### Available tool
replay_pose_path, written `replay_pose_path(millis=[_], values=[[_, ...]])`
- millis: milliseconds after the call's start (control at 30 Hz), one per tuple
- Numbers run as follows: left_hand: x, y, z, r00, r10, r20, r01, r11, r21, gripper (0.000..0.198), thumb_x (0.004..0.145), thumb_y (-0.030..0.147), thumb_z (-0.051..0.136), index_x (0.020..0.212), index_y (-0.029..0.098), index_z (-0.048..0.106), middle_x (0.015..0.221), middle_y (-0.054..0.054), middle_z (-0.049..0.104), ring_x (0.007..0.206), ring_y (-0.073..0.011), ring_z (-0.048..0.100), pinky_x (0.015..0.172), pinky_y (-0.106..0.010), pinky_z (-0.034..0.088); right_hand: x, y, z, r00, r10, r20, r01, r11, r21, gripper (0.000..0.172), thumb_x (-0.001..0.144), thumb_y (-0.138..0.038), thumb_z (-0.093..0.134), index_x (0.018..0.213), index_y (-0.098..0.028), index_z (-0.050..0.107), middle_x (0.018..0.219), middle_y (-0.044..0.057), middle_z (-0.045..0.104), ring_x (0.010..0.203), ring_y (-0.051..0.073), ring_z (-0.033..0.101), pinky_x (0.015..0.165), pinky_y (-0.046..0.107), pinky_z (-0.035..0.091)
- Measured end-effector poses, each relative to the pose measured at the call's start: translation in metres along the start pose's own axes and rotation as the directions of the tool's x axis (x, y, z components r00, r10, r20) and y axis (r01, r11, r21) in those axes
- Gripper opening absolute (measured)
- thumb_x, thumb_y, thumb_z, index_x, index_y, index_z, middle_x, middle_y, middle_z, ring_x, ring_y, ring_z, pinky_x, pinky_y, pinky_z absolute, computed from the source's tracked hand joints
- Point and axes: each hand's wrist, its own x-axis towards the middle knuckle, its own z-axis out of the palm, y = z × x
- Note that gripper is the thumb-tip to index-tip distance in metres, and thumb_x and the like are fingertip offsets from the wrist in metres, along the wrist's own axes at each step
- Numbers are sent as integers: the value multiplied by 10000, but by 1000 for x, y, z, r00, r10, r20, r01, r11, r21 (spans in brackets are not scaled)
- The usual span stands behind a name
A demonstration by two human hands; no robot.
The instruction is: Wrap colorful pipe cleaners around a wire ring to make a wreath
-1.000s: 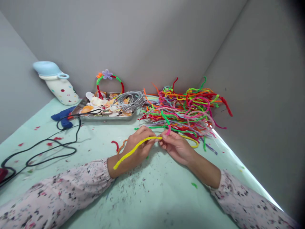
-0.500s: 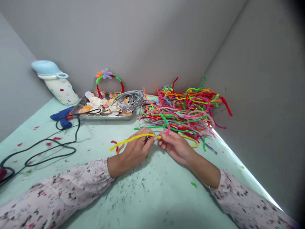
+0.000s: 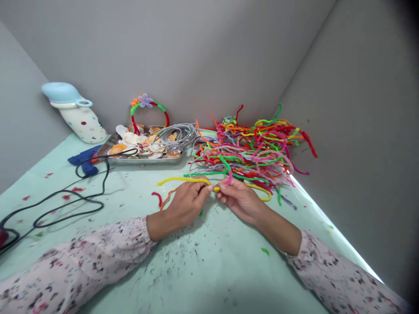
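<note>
My left hand (image 3: pixel 190 200) pinches a yellow pipe cleaner (image 3: pixel 176 179), whose loose end points left past the knuckles. Just to the right, my right hand (image 3: pixel 241 198) is closed on the yellow coil between the two hands. From its fingers a pink and green wrapped length (image 3: pixel 225 163) sticks up. Which strands lie inside the fingers is partly hidden. Beyond both hands lies a heap of coloured pipe cleaners (image 3: pixel 258 150). A red scrap (image 3: pixel 158 198) and an orange pipe cleaner (image 3: pixel 168 198) rest beside my left hand.
A metal tray (image 3: pixel 144 162) holds shells, coiled grey wire (image 3: pixel 185 135) and a flowered hoop (image 3: pixel 168 117). At left are a blue glue gun (image 3: pixel 83 159), its black cord (image 3: pixel 104 183) and a leaning white bottle (image 3: pixel 81 124). Grey panels (image 3: pixel 196 56) stand behind the table (image 3: pixel 196 279).
The loose yellow end has swung up and away from me, and my left hand has rolled slightly. My right hand has barely moved.
</note>
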Motion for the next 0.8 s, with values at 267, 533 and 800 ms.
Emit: replay_pose_path(millis=[267, 533, 800], values=[[5, 0, 0, 991, -108, 74, 122, 964, -237, 290, 905, 329, 434, 742, 151, 595, 682, -10, 572, 665, -144, 511, 605, -242, 401, 0, 0, 4, 999, -22, -37, 22, 1000, -2, 163, 715, -260, 764, 777, -164, 647, 712, -8, 612, 655, 96, 571, 573, 212, 427], [7, -3, 3, 988, -154, 21, 153, 930, -335, 310, 900, 367, 448, 665, 168, 476, 620, 27, 441, 603, -119, 413, 556, -233, 337, -9, 4, 14, 960, -232, -154, 135, 872, -471, 223, 804, -417, 647, 787, -199, 602, 675, 2, 621, 536, 125, 517, 493, 262, 412], [8, -4, 1, 985, -168, 26, 168, 935, -313, 320, 900, 382, 449, 680, 161, 522, 617, 23, 468, 601, -125, 432, 553, -238, 338, -16, 1, 16, 795, -604, -57, 346, 529, -775, 154, 801, -328, 666, 943, -271, 648, 721, 8, 652, 621, 169, 556, 602, 298, 427]])
